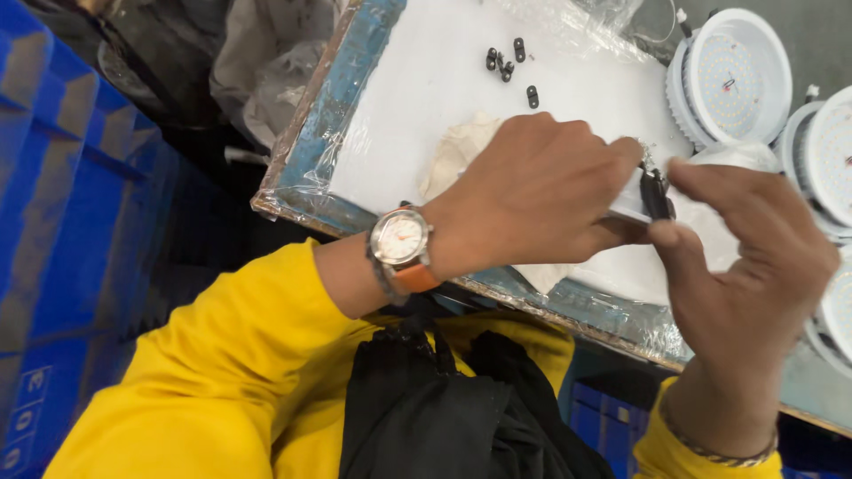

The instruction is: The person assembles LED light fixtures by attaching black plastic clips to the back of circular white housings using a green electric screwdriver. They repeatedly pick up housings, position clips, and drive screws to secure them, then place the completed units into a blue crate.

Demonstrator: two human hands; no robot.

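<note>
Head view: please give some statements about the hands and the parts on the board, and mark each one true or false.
1. The left hand wears a wristwatch. True.
2. Both hands meet at a small black clip. True; the right hand touches it too.
3. The loose black clips lie on a red cloth. False; they lie on the white board.
4. The round lamps are stacked on the blue crates. False; they are at the right, beside the board.

I see four loose black clips on the white pad, cloth near them, round LED lamps stacked at right, blue crates at left, plastic wrap up top.
</note>
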